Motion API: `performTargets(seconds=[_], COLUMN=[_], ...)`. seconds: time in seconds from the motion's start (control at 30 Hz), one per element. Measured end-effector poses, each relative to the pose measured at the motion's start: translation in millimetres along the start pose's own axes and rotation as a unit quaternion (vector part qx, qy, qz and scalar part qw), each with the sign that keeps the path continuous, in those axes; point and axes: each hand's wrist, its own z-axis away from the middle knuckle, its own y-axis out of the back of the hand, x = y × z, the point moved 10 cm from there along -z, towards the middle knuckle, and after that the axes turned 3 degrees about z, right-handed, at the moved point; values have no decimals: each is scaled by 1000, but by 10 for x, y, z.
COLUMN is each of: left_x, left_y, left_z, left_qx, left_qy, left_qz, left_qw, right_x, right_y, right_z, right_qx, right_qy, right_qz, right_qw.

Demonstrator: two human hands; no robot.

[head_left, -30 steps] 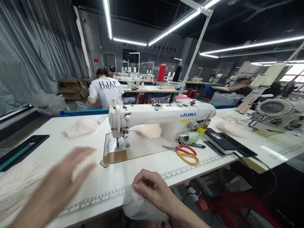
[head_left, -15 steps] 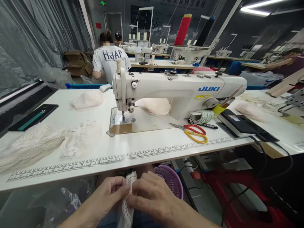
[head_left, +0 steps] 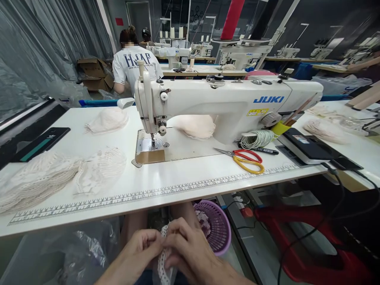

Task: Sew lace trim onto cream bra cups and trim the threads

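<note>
Head view: both hands sit at 6 o'clock, below the front edge of the long white desk (head_left: 178, 190). The left hand (head_left: 139, 249) and right hand (head_left: 187, 253) meet on a white lace fabric piece (head_left: 162, 267). Each grip is clenched, fingertips pinching its top edge while the rest hangs down between the wrists (over the lap, not on the desk).

My take: pinch close to the edge, keep the lace flat and untwisted, and don't stretch it.

A round purple plastic basket (head_left: 218, 229) is just beside the hands at 2 o'clock, and the white JUKI sewing machine (head_left: 225, 107) is at 12.
</note>
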Motion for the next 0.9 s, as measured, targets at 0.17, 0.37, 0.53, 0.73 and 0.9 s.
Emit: performTargets(seconds=[0.17, 0.37, 0.53, 0.73, 0.9], left_x=[79, 121, 30, 0, 14], left_y=[-37, -61, -86, -88, -76], left_z=[47, 35, -6, -24, -36], left_qx=[13, 28, 16, 10, 10], left_qy=[10, 17, 21, 16, 0], left_qz=[3, -32, -35, -80, -105], left_qw=[1000, 999, 999, 997, 994], right_x=[51, 100, 170, 271, 374], right_y=[-33, -66, -85, -147, -132], right_z=[60, 116, 154, 152, 149], right_qx=[25, -8, 10, -1, -54], right_qy=[5, -6, -41, -87, -100], right_qz=[-5, -20, -110, -265, -153], right_qw=[1000, 1000, 993, 960, 982])
